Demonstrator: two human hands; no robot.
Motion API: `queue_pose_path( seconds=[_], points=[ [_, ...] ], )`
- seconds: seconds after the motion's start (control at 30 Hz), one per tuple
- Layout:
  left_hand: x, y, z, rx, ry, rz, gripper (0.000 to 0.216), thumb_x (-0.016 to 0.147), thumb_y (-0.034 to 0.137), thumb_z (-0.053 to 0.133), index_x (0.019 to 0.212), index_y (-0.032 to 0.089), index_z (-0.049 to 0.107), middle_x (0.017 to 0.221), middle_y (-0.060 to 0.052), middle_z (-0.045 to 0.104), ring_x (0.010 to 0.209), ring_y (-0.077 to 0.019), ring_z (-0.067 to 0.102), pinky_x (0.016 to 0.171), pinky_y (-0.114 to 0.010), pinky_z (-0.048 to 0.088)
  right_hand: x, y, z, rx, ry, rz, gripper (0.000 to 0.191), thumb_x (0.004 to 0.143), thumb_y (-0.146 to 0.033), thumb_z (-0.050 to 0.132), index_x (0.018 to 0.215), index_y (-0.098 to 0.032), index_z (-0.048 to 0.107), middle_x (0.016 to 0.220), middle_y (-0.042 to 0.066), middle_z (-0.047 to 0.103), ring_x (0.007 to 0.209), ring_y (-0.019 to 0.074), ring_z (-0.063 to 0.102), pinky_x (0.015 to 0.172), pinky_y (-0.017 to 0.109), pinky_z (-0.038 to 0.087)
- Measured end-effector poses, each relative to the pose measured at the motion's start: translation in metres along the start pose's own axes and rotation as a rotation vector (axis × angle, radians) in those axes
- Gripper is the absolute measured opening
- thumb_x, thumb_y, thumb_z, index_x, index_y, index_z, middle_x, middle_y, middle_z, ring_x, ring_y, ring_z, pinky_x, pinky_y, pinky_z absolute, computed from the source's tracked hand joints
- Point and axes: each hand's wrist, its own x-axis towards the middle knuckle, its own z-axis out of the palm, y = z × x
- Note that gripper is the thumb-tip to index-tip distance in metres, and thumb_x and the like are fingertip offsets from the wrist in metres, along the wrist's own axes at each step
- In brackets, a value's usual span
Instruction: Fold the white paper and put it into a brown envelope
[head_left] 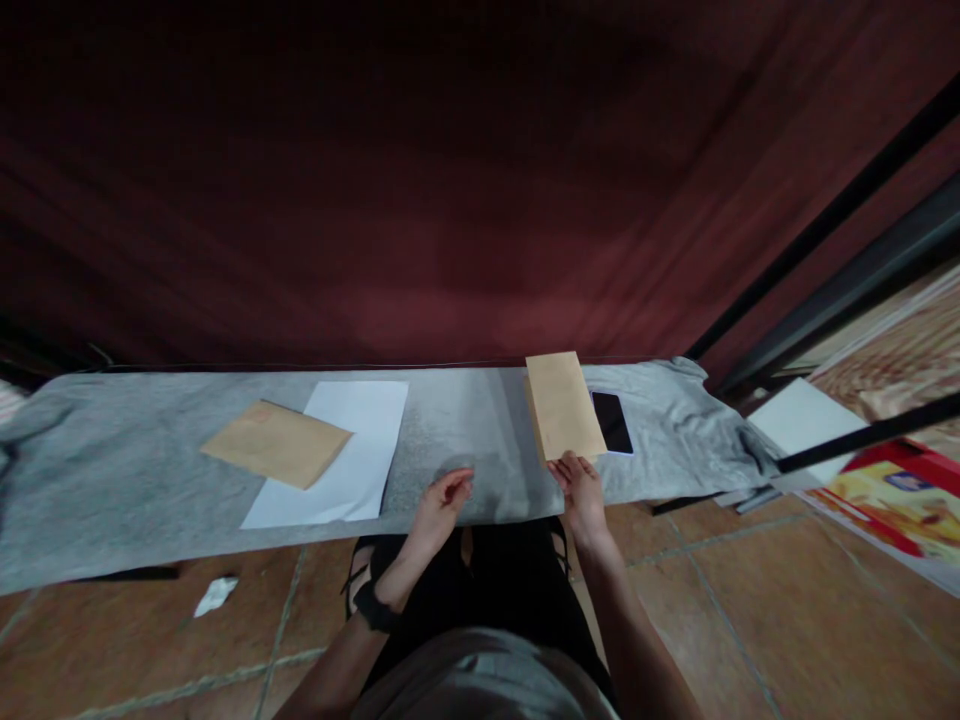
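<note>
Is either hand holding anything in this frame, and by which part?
The right hand holds the brown envelope by its near short edge. The left hand holds nothing and is loosely curled over the grey cloth.

brown envelope [564, 405] | plain, lying lengthwise on grey cloth [465, 420] | near end held by right hand [581, 492]

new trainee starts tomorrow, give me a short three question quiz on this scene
1. True or false: the right hand touches the tan paper envelope.
2. What lies beside that envelope on the grey felt cloth? A) black flat phone B) scissors C) mug
3. Fill in: the other brown paper envelope, at left, lies on a ____ sheet of paper.
Key: 1 true; 2 A; 3 white.
</note>
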Motion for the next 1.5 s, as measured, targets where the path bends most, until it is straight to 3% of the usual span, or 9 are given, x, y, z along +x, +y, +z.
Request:
queue_pose_path(
  seconds=[0.3,0.53,0.73,1.0,1.13,1.23,1.33,1.4,1.5],
  points=[
    [-0.031,-0.019,-0.050,0.529,0.143,0.262,0.031,0.095,0.036,0.046,0.111,0.024,0.069,0.114,-0.009,0.071,0.106,-0.0249,0.067,0.097,-0.044,0.054,0.008,0.013,-0.024,-0.012,0.033,0.167,0.032,0.071,-0.042,0.082,0.079,-0.018,0.062,0.075,0.003,0.073,0.073,0.0173,0.074,0.073,0.028,0.064],
    [-0.054,-0.042,-0.104,1.104,0.298,0.310,0.053,0.096,0.042,0.048,0.142,0.015,0.049,0.148,-0.019,0.049,0.140,-0.0369,0.041,0.109,-0.057,0.039,0.009,0.013,-0.038,-0.211,-0.044,0.305,0.041,0.076,-0.055,0.072,0.082,-0.014,0.067,0.077,0.011,0.077,0.064,0.0204,0.073,0.060,0.031,0.062],
    [-0.061,-0.059,-0.142,1.243,0.178,0.266,0.054,0.096,0.039,0.051,0.143,0.013,0.049,0.151,-0.019,0.047,0.141,-0.0346,0.040,0.112,-0.051,0.037,-0.005,0.023,-0.026,-0.338,-0.201,0.297,0.045,0.065,-0.058,0.078,0.084,-0.018,0.071,0.082,0.009,0.077,0.067,0.0212,0.072,0.064,0.033,0.061],
    [-0.044,-0.039,-0.182,1.189,0.005,0.263,0.040,0.098,0.025,0.045,0.134,0.021,0.060,0.138,-0.010,0.062,0.127,-0.0243,0.057,0.107,-0.042,0.044,-0.024,0.059,0.017,-0.506,-0.389,0.155,0.045,0.071,-0.065,0.069,0.082,-0.022,0.071,0.082,0.008,0.075,0.064,0.0211,0.067,0.058,0.035,0.060],
    [-0.037,-0.022,-0.163,1.198,-0.024,0.291,0.041,0.097,0.015,0.041,0.131,0.016,0.062,0.132,-0.012,0.066,0.122,-0.0246,0.060,0.106,-0.042,0.045,-0.031,0.069,0.035,-0.636,-0.541,0.011,0.040,0.086,-0.055,0.055,0.102,-0.022,0.072,0.099,0.009,0.075,0.078,0.0224,0.070,0.066,0.036,0.062],
    [-0.035,-0.009,-0.122,1.159,-0.050,0.384,0.040,0.096,0.012,0.042,0.130,0.016,0.063,0.133,-0.009,0.066,0.123,-0.0227,0.059,0.108,-0.040,0.043,-0.038,0.070,0.046,-0.745,-0.597,-0.187,0.041,0.089,-0.039,0.053,0.125,-0.023,0.065,0.120,0.010,0.070,0.090,0.0223,0.071,0.077,0.037,0.062],
    [-0.037,0.001,-0.069,1.118,-0.103,0.480,0.040,0.095,0.010,0.043,0.130,0.017,0.062,0.133,-0.008,0.065,0.123,-0.0215,0.059,0.110,-0.038,0.041,-0.042,0.069,0.050,-0.785,-0.691,-0.367,0.055,0.087,-0.024,0.052,0.142,-0.026,0.053,0.148,0.010,0.051,0.102,0.0208,0.069,0.091,0.038,0.059],
    [-0.040,0.004,-0.037,1.102,-0.117,0.510,0.041,0.095,0.009,0.045,0.132,0.017,0.060,0.134,-0.008,0.065,0.125,-0.0218,0.057,0.111,-0.039,0.040,-0.043,0.069,0.047,-0.796,-0.754,-0.451,0.060,0.083,-0.014,0.051,0.141,-0.029,0.054,0.155,0.006,0.044,0.117,0.0211,0.064,0.100,0.038,0.054],
    [-0.046,0.005,-0.009,1.081,-0.127,0.549,0.041,0.095,0.011,0.045,0.134,0.017,0.057,0.136,-0.009,0.063,0.127,-0.0222,0.056,0.111,-0.039,0.040,-0.039,0.070,0.036,-0.815,-0.758,-0.524,0.057,0.076,-0.004,0.045,0.121,-0.029,0.070,0.137,0.004,0.062,0.125,0.0209,0.060,0.108,0.041,0.049]
  ],
)
